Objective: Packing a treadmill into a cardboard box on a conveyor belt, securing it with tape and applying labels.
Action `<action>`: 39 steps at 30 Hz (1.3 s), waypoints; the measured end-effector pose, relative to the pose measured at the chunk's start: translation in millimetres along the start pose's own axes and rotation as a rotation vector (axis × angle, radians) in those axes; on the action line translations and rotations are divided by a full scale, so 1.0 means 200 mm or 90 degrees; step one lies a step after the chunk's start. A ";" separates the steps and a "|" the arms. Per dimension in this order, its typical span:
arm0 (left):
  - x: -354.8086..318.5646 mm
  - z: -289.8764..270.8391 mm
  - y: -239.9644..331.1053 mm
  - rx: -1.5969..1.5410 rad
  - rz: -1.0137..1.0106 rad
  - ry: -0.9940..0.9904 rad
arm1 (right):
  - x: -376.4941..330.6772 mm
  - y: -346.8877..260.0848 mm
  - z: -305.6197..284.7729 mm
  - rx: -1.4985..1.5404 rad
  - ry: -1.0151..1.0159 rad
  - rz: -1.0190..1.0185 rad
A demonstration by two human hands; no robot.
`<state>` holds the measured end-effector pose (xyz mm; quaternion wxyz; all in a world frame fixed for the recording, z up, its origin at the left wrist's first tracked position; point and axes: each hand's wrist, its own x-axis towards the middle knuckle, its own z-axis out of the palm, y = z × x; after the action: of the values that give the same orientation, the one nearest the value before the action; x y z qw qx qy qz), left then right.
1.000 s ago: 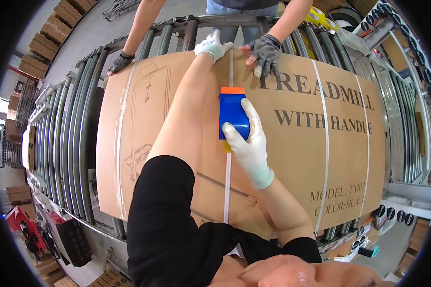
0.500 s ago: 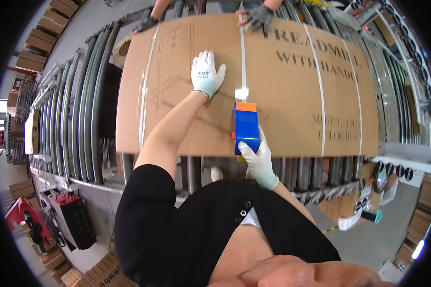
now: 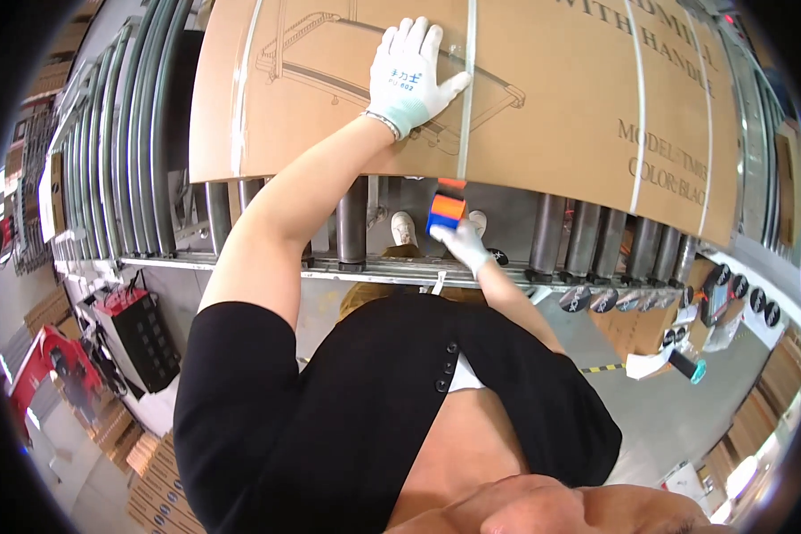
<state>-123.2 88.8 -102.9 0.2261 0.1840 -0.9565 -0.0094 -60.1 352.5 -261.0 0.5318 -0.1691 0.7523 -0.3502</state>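
Note:
A large brown cardboard box (image 3: pixel 543 116) with a printed line drawing lies flat in front of me. My left hand (image 3: pixel 408 80), in a white glove, presses flat on its top with the fingers stretched out. Just right of that hand, a pale strip of tape (image 3: pixel 468 107) runs across the top to the near edge. Below this edge, my gloved right hand (image 3: pixel 465 246) grips a blue and orange tape dispenser (image 3: pixel 446 212). The dispenser's front end is close to the box's near side; whether it touches is hard to tell.
The box rests on a roller conveyor (image 3: pixel 351 222) with a metal rail (image 3: pixel 329 267) along my side. Further pale strips cross the box at left and right. A black crate (image 3: pixel 138 338) stands on the floor at left, and stacked cartons (image 3: pixel 165 489) lie at lower left.
My right hand has drawn the tape dispenser off the box top and down past its near edge. The view has shifted toward me; the other person's gloved hands at the far edge are out of sight.

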 end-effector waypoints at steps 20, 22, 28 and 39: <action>0.12 0.12 -0.03 -0.078 0.147 -0.113 | 0.76 0.14 0.62 0.585 0.012 -0.002; 0.11 0.13 -0.03 -0.105 0.145 -0.124 | 0.83 0.13 0.63 0.693 0.096 -0.005; 0.10 0.19 0.08 -0.113 0.134 -0.144 | 0.92 -0.04 0.54 0.921 0.240 -0.096; 0.08 0.12 0.01 -0.067 0.126 -0.053 | 0.65 -0.34 0.10 1.315 0.210 -0.296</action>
<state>-148.9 83.5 -117.8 0.1954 0.0759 -0.9768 -0.0445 -98.5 216.3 -304.4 0.2297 0.2732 0.1038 -0.9284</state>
